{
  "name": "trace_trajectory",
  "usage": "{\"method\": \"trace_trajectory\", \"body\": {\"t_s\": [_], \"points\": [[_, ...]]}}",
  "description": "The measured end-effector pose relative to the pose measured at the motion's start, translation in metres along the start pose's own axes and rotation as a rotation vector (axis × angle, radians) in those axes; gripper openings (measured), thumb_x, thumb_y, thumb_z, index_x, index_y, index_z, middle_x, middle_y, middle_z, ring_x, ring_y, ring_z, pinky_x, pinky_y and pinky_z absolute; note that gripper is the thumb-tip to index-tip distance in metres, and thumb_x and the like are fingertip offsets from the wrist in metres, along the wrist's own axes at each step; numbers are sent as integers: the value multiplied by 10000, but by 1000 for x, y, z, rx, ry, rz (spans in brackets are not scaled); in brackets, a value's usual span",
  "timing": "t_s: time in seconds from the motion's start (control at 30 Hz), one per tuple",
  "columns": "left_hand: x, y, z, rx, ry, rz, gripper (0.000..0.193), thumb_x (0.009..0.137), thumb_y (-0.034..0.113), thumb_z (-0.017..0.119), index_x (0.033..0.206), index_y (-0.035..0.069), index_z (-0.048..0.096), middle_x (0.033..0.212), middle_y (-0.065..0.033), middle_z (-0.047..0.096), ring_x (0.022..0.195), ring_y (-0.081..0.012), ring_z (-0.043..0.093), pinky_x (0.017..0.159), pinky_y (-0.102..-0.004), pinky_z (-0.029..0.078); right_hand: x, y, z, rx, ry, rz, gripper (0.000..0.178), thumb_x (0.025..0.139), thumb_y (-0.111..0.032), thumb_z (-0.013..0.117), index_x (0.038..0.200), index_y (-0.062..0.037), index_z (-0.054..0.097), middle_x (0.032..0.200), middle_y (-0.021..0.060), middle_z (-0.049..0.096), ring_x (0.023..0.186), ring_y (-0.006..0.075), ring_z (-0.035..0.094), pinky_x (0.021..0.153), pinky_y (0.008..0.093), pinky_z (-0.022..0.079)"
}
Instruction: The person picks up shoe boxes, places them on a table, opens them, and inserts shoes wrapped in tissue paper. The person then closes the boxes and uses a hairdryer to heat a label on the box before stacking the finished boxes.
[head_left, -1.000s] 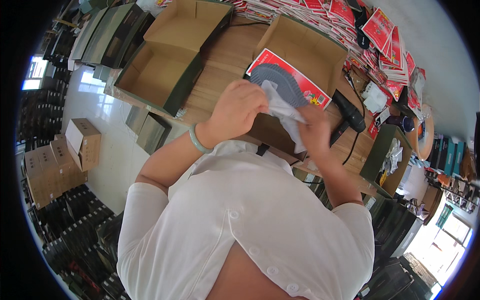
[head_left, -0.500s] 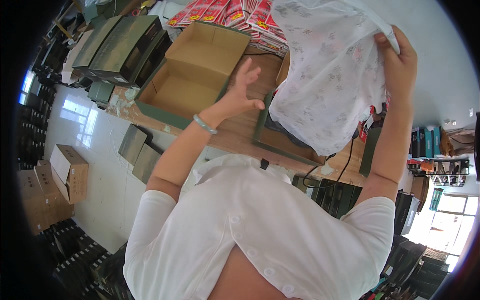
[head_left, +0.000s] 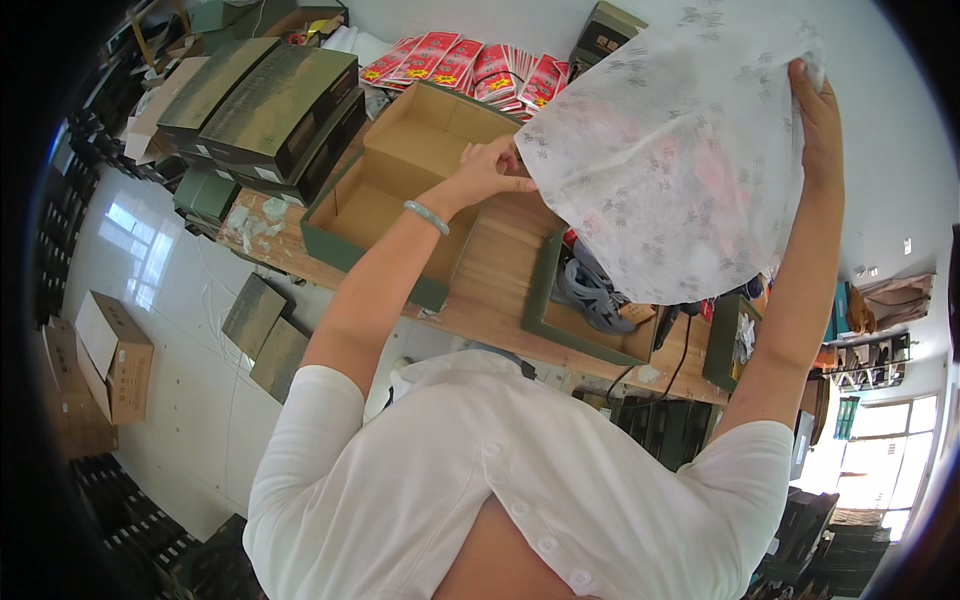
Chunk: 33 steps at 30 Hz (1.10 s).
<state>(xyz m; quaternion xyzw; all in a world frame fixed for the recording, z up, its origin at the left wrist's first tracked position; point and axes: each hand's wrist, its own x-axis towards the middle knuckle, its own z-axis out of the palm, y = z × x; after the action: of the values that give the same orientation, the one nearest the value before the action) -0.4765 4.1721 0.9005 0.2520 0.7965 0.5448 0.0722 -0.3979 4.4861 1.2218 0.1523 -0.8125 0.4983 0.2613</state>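
A large white sheet of tissue paper [head_left: 670,170] with a small grey print hangs spread out in front of me. My right hand [head_left: 818,120] grips its upper right corner, fingers closed. At the sheet's left corner is my left hand [head_left: 490,172], fingers curled against the edge and thumb stretched along it. Under the paper stands a green shoebox [head_left: 575,343], its far part hidden by the sheet. A grey sneaker [head_left: 590,290] with a brown tag shows inside it. Left of it, behind my left forearm, sits another open green shoebox [head_left: 345,245] with a brown cardboard inside.
Stacked green shoeboxes [head_left: 285,105] stand at the table's left end, and red printed packets [head_left: 430,60] lie along the back. A black cable [head_left: 680,360] hangs over the front edge. Cardboard cartons [head_left: 115,355] stand on the floor at left.
The paper has risen and spread flatter, uncovering the sneaker in the box. My left hand has moved right, from apart to the sheet's left corner, its fingers curling. My right hand still holds the sheet.
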Motion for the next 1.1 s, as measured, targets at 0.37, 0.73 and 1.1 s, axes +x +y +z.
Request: {"method": "trace_trajectory", "body": {"t_s": [0.37, 0.73, 1.1], "points": [[-29, 5, -4, -601, -33, 61, 482, 822, 244, 754, 1224, 27, 602, 1197, -53, 632, 1199, -160, 513, 1063, -375, 348, 126, 221, 109, -338, -136, -4, 590, 850, -492, 684, 1152, 13, 633, 1061, 146, 682, 966, 214, 644, 833, 322, 492], [-108, -90, -97, -764, 645, -579, 217, 915, 246, 673, 975, 44, 622, 905, 6, 659, 776, -73, 600, 715, -241, 491, 121, 416, 353, -448, -158, -51, 451, 845, -389, 669, 1132, -44, 621, 1052, 192, 643, 1011, 383, 601, 836, 478, 456], [-134, -184, -122, 204, 741, -802, 314, 874, 293, 723, 806, 52, 533, 663, 42, 460, 603, -57, 390, 534, -254, 351, 48, 468, 472, -697, -378, -98, 737, 824, -456, 682, 1415, -147, 366, 1330, 103, 427, 1263, 300, 393, 1038, 463, 288]]}}
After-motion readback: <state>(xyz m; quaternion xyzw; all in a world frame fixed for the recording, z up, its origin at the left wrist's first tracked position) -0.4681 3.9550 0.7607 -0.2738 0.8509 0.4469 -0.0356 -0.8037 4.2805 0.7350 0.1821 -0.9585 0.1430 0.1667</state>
